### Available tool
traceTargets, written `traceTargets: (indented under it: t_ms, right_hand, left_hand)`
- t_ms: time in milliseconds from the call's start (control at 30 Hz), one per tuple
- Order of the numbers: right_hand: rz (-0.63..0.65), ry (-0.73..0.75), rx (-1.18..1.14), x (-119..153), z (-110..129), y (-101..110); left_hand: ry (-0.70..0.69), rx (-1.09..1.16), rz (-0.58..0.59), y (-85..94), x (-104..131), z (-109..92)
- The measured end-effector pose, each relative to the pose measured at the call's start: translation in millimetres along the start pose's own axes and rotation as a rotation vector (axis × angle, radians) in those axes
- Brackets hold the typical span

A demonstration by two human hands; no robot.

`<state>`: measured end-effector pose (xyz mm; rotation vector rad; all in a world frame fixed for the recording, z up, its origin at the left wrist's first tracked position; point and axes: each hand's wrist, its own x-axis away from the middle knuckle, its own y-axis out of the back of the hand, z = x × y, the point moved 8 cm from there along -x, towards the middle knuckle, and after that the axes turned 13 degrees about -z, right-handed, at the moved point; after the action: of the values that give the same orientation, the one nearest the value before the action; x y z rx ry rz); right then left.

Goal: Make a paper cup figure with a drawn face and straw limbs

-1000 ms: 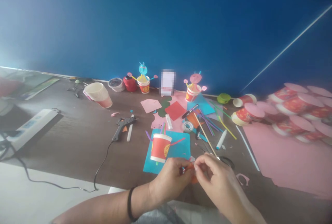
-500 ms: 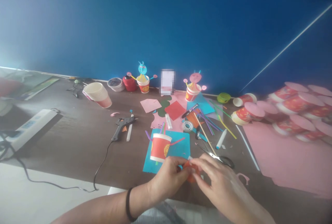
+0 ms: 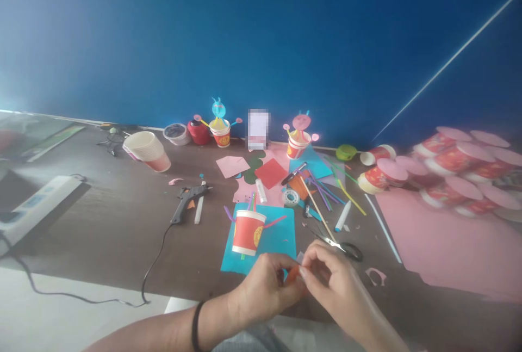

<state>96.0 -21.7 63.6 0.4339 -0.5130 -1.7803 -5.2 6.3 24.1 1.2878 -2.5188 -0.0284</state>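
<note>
Close to the table's front edge, my left hand (image 3: 271, 284) pinches a small orange piece (image 3: 292, 275), mostly hidden by the fingers. My right hand (image 3: 328, 278) touches its right edge with thumb and forefinger pinched together; what lies between those fingertips is too small to tell. Just beyond my left hand, a red paper cup (image 3: 247, 235) with purple, green and red straws sticking out rests on a blue sheet (image 3: 279, 232). Scissors (image 3: 346, 248) with black handles lie beyond my right hand, beside a thin wooden stick (image 3: 318, 208).
A glue gun (image 3: 188, 202) with a cord lies left of the cup. Farther left are stacked cups (image 3: 149, 150) and a power strip (image 3: 44, 208). Two cup figures (image 3: 222, 137) (image 3: 297, 148) stand at the back. Several red cups with pink discs (image 3: 452, 194) are on the right.
My right fingers have drawn together into a tighter pinch at the orange piece, of which less shows now. The view has shifted slightly to the right.
</note>
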Motion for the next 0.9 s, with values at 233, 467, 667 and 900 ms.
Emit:
traceTargets:
  t_ms: [233, 467, 667, 900]
  right_hand:
    - [-0.117, -0.233, -0.077, 5.5, -43.7, 25.6]
    - [-0.277, -0.095, 0.775, 7.5, -118.9, 69.4]
    - [-0.261, -0.049, 0.734, 8.8, -124.9, 68.8]
    - [-0.177, 0.083, 0.269, 11.7, -36.1, 37.2]
  left_hand:
    - [0.137, 0.207, 0.001, 1.8, -4.0, 15.5]
    - [-0.011, 0.377, 0.042, 8.7, -3.1, -2.8]
    - [-0.143, 0.179, 0.060, 8.5, -0.3, -4.7]
    - [-0.273, -0.151, 0.095, -1.9, 5.0, -11.5]
